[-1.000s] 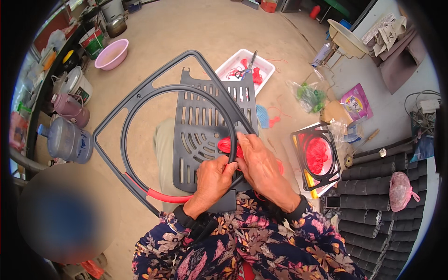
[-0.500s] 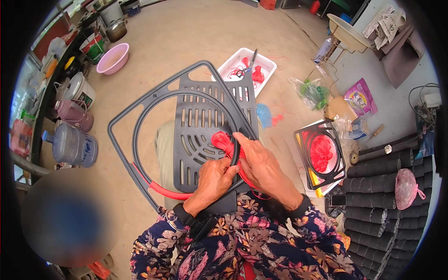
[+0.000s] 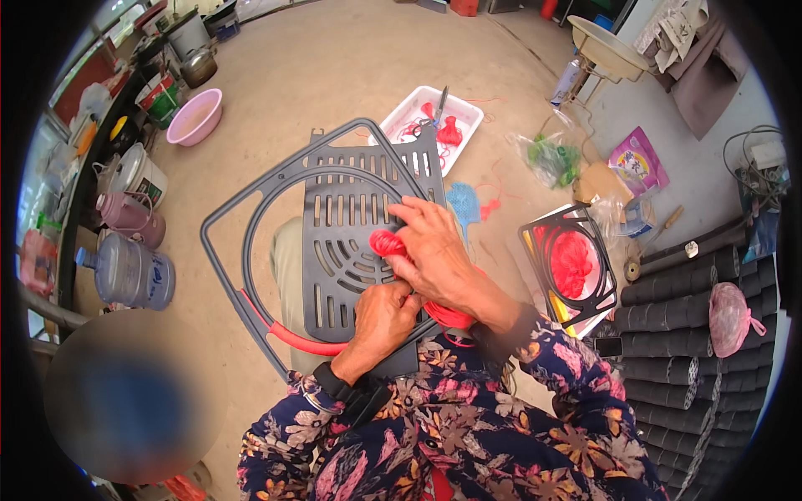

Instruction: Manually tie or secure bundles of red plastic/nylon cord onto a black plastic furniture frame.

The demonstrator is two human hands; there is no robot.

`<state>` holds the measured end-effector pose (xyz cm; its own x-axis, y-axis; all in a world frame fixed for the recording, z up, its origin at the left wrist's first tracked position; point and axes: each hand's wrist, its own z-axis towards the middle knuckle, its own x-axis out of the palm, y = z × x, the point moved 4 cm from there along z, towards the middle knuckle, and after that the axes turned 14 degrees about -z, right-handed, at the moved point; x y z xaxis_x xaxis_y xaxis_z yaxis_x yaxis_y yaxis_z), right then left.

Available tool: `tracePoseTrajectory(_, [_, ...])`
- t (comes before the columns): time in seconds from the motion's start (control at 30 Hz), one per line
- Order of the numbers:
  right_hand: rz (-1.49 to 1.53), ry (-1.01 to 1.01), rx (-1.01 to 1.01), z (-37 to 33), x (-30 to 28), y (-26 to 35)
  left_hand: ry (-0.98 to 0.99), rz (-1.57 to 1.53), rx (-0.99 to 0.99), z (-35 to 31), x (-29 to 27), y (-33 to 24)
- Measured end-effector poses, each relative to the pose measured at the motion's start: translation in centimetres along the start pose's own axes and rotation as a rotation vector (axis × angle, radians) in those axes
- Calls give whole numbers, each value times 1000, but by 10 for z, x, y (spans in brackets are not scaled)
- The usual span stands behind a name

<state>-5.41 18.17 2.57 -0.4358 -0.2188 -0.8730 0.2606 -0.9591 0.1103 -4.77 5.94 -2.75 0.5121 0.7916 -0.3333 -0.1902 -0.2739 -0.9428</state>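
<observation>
A dark grey plastic frame with a round ring inside its angular rim lies tilted over my lap. Red cord wraps tightly round the lower part of the ring. My left hand is closed on the ring just right of this wrapping, thumb and fingers pressed together. A bundle of red cord sits at the fingers of my right hand, gripped between thumb and fingers above the ring's right side. More red strands hang below that hand. Under the frame is a slotted dark board.
A white tray with red cord and scissors lies ahead. To the right, another black frame rests over a container of red cord. Dark rolls are stacked beyond. A pink basin and water jug stand left.
My right hand has lifted off the ring and moved slightly up and left with the cord bundle, its fingers now spread more. My left hand stays at the ring.
</observation>
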Motion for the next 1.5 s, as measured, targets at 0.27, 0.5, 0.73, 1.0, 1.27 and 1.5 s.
tracePoseTrajectory(0.27, [1480, -119, 632, 31, -54, -23, 65, -102, 52, 0, 4, -3])
tracePoseTrajectory(0.5, [1732, -231, 672, -67, -158, -69, -32, -508, -183, 12, -9, 22])
tracePoseTrajectory(0.73, [1593, -266, 1120, -165, -126, -94, 125, -961, -433, 7, 5, -8])
tracePoseTrajectory(1.0, [2063, -287, 408, -157, -164, -75, 119, -924, -495, 8, 0, 10])
tracePoseTrajectory(1.27, [1681, -379, 510, -151, -181, -62, 237, -901, -492, 4, 3, 1])
tracePoseTrajectory(1.5, [1876, -497, 547, -152, -176, -62, 511, -914, -564, 1, 15, 4])
